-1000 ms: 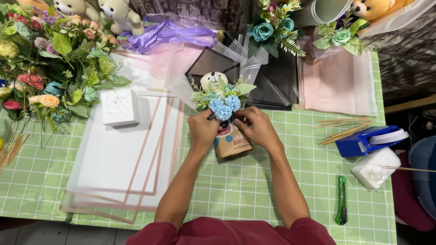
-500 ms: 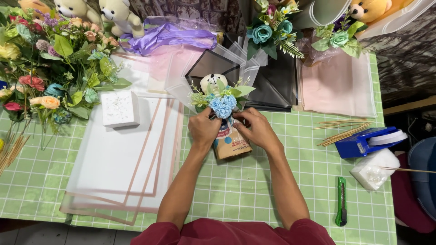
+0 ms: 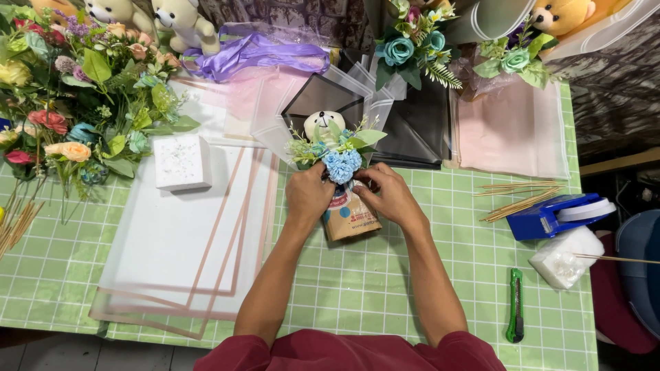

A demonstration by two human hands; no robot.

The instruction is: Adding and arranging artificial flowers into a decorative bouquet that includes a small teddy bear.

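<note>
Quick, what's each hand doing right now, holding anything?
Left hand: closed on the small bouquet, at its left side.
Right hand: closed on the same bouquet, at its right side.

Two hands, the left hand (image 3: 307, 198) and the right hand (image 3: 389, 196), are on one small bouquet (image 3: 340, 180). One tiny white teddy bear (image 3: 322, 126) sits in it. Two cream teddy bears (image 3: 180, 22) sit at the top left, and one orange teddy bear (image 3: 565, 15) at the top right. There is one white foam block (image 3: 181, 161), one blue tape dispenser (image 3: 558, 214), one green box cutter (image 3: 514, 304) and one purple ribbon (image 3: 258, 53).
</note>
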